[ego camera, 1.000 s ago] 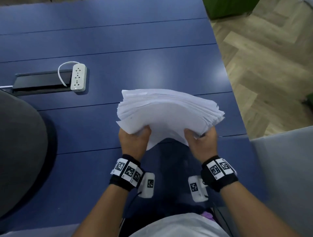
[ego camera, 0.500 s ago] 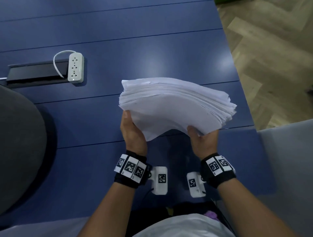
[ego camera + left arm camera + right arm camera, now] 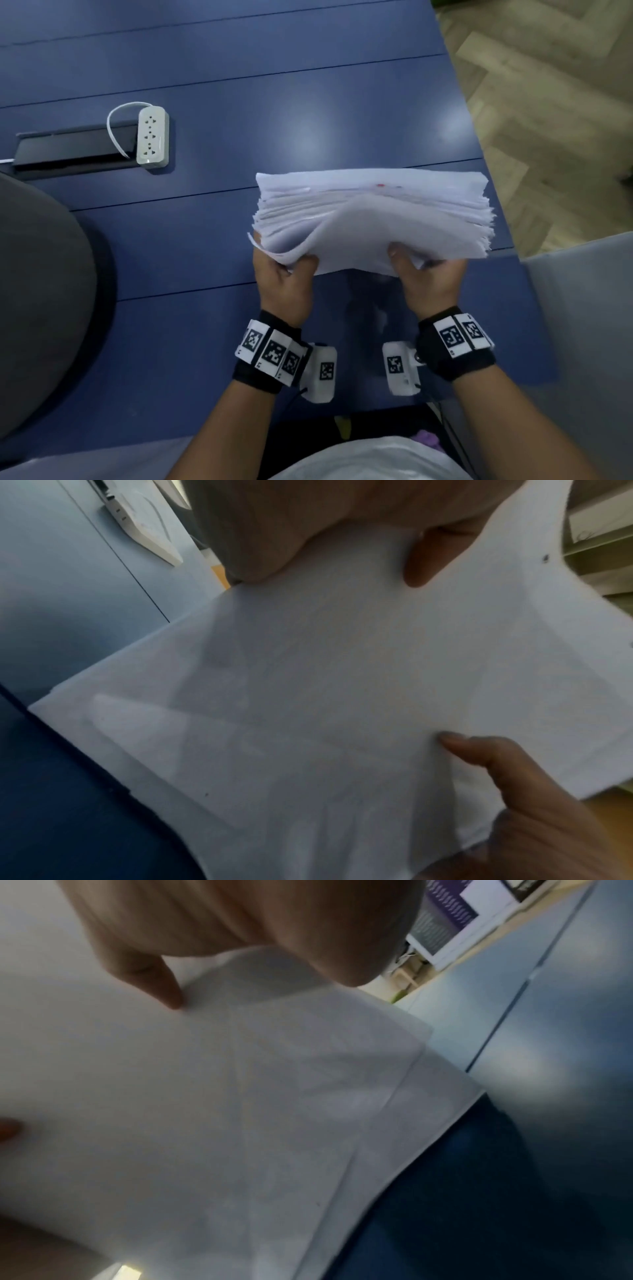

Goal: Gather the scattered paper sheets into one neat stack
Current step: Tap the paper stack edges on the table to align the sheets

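A thick stack of white paper sheets (image 3: 373, 216) is held up on edge over the blue table (image 3: 239, 102), its far edge down toward the tabletop. My left hand (image 3: 286, 274) grips the near left corner, thumb on the facing sheet. My right hand (image 3: 430, 277) grips the near right part the same way. The sheet edges are stepped and uneven on both sides. In the left wrist view the paper sheets (image 3: 342, 696) fill the frame with the left hand (image 3: 342, 528) above. The right wrist view shows the paper sheets (image 3: 205, 1110) under my right hand (image 3: 240, 920).
A white power strip (image 3: 151, 137) lies at the back left beside a black cable tray (image 3: 68, 147) set in the table. A dark grey chair back (image 3: 37, 301) stands at the left. The table's right edge (image 3: 479, 137) borders wooden floor; a grey surface (image 3: 582, 325) lies at the right.
The stack has been tipped from a slant to stand more upright, far edge lowered toward the table. Both thumbs have come round onto the near face.
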The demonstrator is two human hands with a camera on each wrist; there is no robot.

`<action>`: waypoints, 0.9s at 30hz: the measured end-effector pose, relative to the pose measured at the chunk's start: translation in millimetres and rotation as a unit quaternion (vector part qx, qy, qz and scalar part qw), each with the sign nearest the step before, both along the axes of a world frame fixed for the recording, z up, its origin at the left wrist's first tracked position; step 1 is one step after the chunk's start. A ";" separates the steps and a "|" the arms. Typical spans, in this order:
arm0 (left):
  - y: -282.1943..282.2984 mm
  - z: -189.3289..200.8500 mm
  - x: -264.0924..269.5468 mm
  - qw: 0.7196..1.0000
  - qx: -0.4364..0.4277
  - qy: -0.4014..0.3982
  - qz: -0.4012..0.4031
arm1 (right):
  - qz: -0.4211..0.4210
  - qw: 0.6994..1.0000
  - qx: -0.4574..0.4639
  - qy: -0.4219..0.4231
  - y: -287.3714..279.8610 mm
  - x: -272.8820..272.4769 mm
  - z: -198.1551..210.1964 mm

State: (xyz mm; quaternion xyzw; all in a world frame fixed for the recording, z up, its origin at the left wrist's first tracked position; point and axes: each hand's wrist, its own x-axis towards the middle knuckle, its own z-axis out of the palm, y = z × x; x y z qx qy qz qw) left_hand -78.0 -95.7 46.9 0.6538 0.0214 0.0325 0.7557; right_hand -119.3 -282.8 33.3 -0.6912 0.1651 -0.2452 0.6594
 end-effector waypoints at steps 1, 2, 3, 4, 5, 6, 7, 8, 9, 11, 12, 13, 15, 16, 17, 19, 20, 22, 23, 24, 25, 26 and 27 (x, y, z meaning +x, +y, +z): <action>-1.7 -1.4 0.3 1.000 0.004 0.000 -0.012 | 0.003 1.000 0.008 0.001 0.6 1.1 -4.3; -3.4 -4.0 0.2 1.000 0.012 0.002 -0.022 | 0.005 1.000 0.015 0.012 1.0 2.0 -10.8; -5.0 -7.7 0.1 0.999 0.023 0.006 -0.030 | 0.008 0.999 0.020 0.027 1.4 2.2 -16.8; -5.7 -10.9 -0.2 0.999 0.035 0.011 -0.033 | 0.011 0.999 0.025 0.040 1.4 1.6 -21.7; -6.0 -14.3 -0.2 0.998 0.043 0.014 -0.031 | 0.008 0.998 0.031 0.048 0.9 1.7 -25.5; -6.4 -16.7 0.2 0.998 0.050 0.013 -0.021 | 0.000 0.998 0.029 0.049 0.2 1.4 -27.3; -6.9 -18.3 0.9 0.998 0.055 0.012 -0.008 | -0.012 0.999 0.025 0.047 -0.5 0.9 -28.4; -6.9 -19.3 1.6 0.998 0.060 0.011 0.007 | -0.019 0.998 0.026 0.048 -1.7 -0.2 -30.1; -7.0 -19.6 2.3 0.997 0.067 0.014 0.022 | -0.023 0.998 0.028 0.049 -2.3 -1.6 -32.2; -7.1 -20.2 0.0 0.996 0.070 0.030 0.040 | -0.017 0.998 0.019 0.058 -2.4 -6.1 -36.6; -7.8 -21.9 -1.4 0.996 0.065 0.040 0.042 | -0.016 0.998 0.005 0.066 -1.9 -7.2 -36.9; -8.4 -24.2 -2.0 0.996 0.062 0.053 0.044 | -0.012 0.997 -0.014 0.069 -1.2 -7.6 -36.3; -9.6 -24.9 -1.4 0.995 0.050 0.071 0.054 | -0.005 0.998 -0.020 0.057 -0.2 -7.7 -35.3; -10.3 -23.5 0.1 0.995 0.044 0.067 0.065 | -0.008 0.999 -0.007 0.049 -0.3 -6.5 -33.4; -11.2 -20.1 0.1 0.995 0.038 0.056 0.077 | -0.015 0.999 0.003 0.041 -1.6 -6.3 -30.7; -14.2 -16.4 0.2 0.995 0.027 0.031 0.092 | -0.032 0.999 -0.011 0.016 -4.4 -4.8 -27.0; -15.4 -17.1 -1.8 0.995 0.019 0.029 0.095 | -0.032 0.999 -0.034 0.013 -4.3 -5.3 -24.7; -17.1 -24.1 -6.9 0.995 0.018 0.048 0.091 | -0.021 0.995 -0.091 0.024 -3.1 -5.1 -27.8; -18.1 -29.5 -7.8 0.994 0.026 0.065 0.080 | -0.015 0.995 -0.090 0.036 -4.0 -4.7 -35.0; -18.5 -35.0 -8.8 0.994 0.033 0.081 0.062 | -0.007 0.997 -0.063 0.050 -4.4 -4.0 -41.7; -18.8 -39.3 -8.9 0.994 0.038 0.093 0.052 | -0.014 0.997 -0.026 0.069 -4.9 -2.5 -46.5; -19.6 -43.2 -8.2 0.993 0.041 0.096 0.051 | -0.018 0.997 0.002 0.075 -5.5 -0.9 -50.2; -21.3 -43.4 -7.1 0.993 0.040 0.095 0.061 | -0.018 0.997 0.010 0.077 -6.1 0.5 -51.0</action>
